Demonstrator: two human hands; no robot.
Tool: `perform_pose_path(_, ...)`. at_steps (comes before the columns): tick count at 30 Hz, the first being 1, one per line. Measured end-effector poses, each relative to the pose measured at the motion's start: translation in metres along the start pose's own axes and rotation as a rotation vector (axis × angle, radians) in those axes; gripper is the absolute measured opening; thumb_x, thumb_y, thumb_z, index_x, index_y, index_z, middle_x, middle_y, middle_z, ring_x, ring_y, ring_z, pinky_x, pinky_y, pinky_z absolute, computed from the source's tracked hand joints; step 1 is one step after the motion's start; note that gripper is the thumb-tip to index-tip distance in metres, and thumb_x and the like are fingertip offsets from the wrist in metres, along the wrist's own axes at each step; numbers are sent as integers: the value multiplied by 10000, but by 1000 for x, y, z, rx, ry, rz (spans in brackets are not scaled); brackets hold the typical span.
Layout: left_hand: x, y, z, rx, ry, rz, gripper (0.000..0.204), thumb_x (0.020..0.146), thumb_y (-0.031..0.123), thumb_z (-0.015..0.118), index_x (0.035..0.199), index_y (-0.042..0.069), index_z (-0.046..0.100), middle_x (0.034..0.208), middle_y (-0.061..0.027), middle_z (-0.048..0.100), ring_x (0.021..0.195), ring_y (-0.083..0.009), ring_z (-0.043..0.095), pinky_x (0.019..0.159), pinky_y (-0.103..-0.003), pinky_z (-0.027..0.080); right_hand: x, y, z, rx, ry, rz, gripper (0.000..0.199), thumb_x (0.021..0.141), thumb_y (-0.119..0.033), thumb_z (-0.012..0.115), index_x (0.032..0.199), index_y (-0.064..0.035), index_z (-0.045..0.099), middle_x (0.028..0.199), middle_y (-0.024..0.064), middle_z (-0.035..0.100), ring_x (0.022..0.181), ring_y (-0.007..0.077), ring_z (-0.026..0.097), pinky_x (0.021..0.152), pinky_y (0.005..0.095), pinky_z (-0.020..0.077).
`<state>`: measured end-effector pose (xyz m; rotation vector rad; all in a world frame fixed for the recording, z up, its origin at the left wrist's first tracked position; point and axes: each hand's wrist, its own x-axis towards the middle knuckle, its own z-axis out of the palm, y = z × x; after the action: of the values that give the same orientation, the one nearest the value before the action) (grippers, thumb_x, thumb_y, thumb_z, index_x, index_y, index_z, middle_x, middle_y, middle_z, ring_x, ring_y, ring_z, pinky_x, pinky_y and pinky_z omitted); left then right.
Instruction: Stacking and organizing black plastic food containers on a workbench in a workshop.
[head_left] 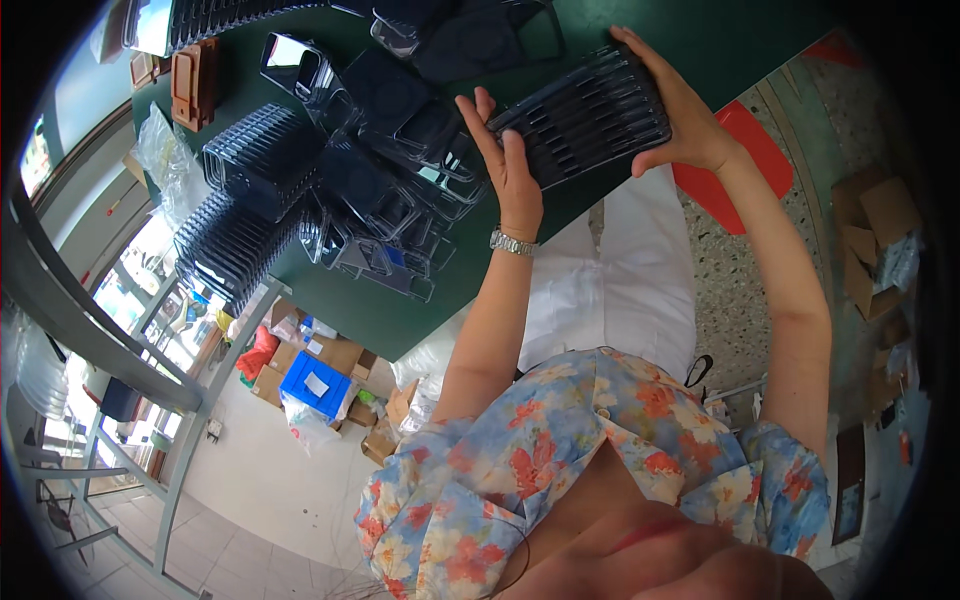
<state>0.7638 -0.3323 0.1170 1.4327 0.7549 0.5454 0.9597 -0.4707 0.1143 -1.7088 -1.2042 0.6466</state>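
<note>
Between my two hands is a stack of black plastic cases (pixel 585 120), nested in ribbed rows and held over the near edge of the dark green table (pixel 440 315). My left hand (pixel 518 190), with a metal watch on its wrist, presses the stack's left end with thumb and fingers stretched. My right hand (pixel 692 122) clasps the right end, fingers along the far side and thumb at the near corner. Left of my hands lies a loose pile of similar dark cases (pixel 375 185), some with clear, shiny rims. Beyond that pile are neat stacks of cases (pixel 262 160).
Two brown plastic boxes (pixel 193 85) and a crumpled clear bag (pixel 165 165) lie at the table's far left. A red stool (pixel 745 165) stands on the right. Cardboard boxes (pixel 880 235) and a blue bin (pixel 317 383) are on the floor. Grey metal framing (pixel 180 480) rises at left.
</note>
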Motion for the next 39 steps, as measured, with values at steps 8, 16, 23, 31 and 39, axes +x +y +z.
perform_pose_path(8, -33, 1, -46, 293, -395, 88, 1426, 589, 447, 855, 1419, 90, -249, 1539, -192, -41, 1421, -291, 91, 1137, -367, 136, -2, -4, 5, -113, -71, -65, 1433, 317, -680, 749, 1475, -116, 122, 1489, 104, 267, 1361, 320, 285, 1119, 441, 258)
perform_pose_path(16, -31, 9, -73, 597, -435, 40, 1474, 520, 101, 900, 1406, 112, -277, 1527, -214, 9, 1389, -323, 207, 1125, -383, 217, 3, -2, 27, -236, -164, -67, 1417, 365, -697, 743, 1475, -97, 98, 1503, 132, 228, 1380, 325, 237, 1136, 459, 207)
perform_pose_path(23, -12, -40, -105, 657, -379, 223, 1532, 438, 249, 918, 1372, -13, -268, 1495, -258, 21, 1392, -419, 54, 1126, -503, -108, 18, -5, 70, -207, -117, -119, 1376, 411, -694, 747, 1429, 17, 153, 1439, 234, 289, 1331, 373, 309, 1117, 457, 230)
perform_pose_path(31, 77, -183, -177, 540, -469, 357, 1377, 493, 164, 911, 1426, -80, -72, 1505, -256, 59, 1400, -349, 119, 1146, -393, 89, 40, 78, 189, -146, 56, 33, 1289, 532, -717, 728, 1386, 92, 200, 1350, 293, 348, 1262, 415, 363, 1061, 425, 313)
perform_pose_path(39, 77, -145, -158, 675, -925, 190, 835, 710, 151, 681, 1393, -87, 265, 1426, -306, 281, 1331, -387, 290, 1115, -407, 189, -51, 39, 217, 161, 375, 469, 1019, 766, -579, 657, 1441, 12, 174, 1387, 241, 341, 1306, 357, 326, 1070, 425, 277)
